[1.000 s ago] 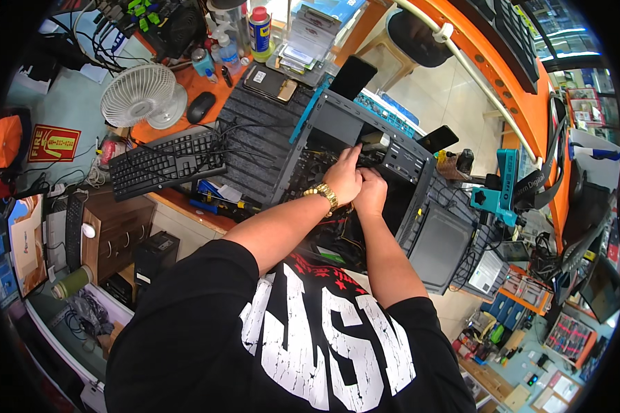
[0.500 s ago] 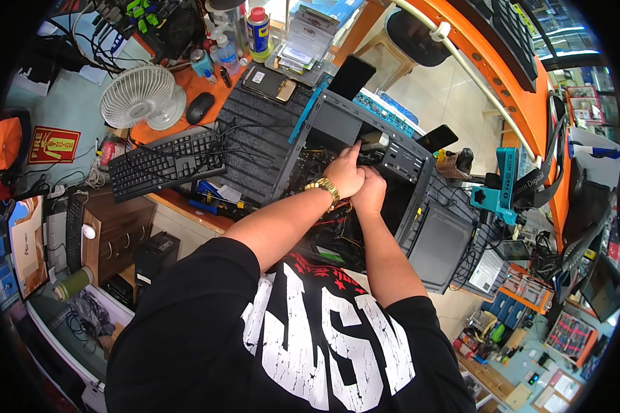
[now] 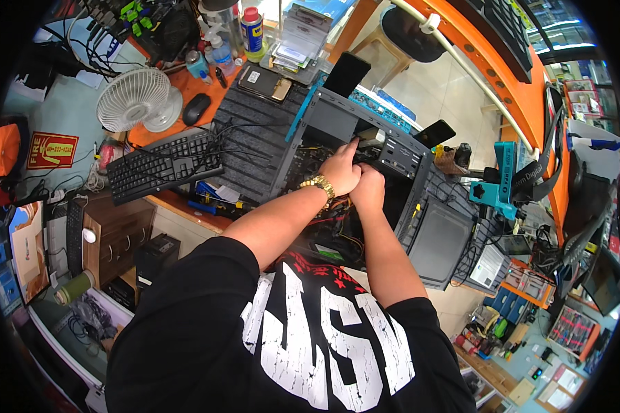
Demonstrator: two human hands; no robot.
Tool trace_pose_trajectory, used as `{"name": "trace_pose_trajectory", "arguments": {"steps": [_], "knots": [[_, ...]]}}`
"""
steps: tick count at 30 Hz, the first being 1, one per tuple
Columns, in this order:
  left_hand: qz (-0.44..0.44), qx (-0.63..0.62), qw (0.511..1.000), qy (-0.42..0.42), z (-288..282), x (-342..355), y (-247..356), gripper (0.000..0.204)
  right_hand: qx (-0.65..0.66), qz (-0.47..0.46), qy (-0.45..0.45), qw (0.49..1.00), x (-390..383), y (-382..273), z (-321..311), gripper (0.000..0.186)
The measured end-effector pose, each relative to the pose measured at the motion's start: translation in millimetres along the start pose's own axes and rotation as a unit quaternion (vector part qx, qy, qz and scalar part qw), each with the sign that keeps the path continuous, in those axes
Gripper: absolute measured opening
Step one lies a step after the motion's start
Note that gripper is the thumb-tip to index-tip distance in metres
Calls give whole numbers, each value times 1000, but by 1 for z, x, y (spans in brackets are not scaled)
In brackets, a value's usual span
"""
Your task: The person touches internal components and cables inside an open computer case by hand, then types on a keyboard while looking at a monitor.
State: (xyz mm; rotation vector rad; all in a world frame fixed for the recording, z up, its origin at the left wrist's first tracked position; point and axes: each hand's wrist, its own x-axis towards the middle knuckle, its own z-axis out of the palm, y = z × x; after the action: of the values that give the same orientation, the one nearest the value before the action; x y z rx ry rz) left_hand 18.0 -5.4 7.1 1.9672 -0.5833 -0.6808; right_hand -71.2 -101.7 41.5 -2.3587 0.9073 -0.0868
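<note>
The left hand (image 3: 341,173) and right hand (image 3: 368,188) meet inside an open black metal computer case (image 3: 417,193) on a grey ribbed mat (image 3: 250,146); whether their fingers grip anything cannot be told. Thin red wires (image 3: 325,221) near the wrists could snag if either forearm drags.

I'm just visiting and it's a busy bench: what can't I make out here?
All in the head view:
- What the left hand touches or holds: its own back hides most of its grip.
- What the right hand may hold: its curled fingers face away.
- Part of the inside of the computer case: covered by hands and forearms, otherwise too dark.
- The far end of the black keyboard-like object: cut off by the top edge.
</note>
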Motion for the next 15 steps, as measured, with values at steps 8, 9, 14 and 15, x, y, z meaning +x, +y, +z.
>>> {"name": "trace_pose_trajectory", "arguments": {"steps": [8,9,14,15], "knots": [[-7,16,1000,-3,-1,-1,3,79,-39,-192,271,943,4,12,-106,21],[-2,18,1000,-7,0,0,3,79,-78,-190,325,923,14,24,-112,26],[26,7,1000,10,7,5,2,79,-69,65,136,986,27,51,-93,95],[32,11,999,10,8,4,0,79,-67,67,135,986,25,42,-95,95]]}}
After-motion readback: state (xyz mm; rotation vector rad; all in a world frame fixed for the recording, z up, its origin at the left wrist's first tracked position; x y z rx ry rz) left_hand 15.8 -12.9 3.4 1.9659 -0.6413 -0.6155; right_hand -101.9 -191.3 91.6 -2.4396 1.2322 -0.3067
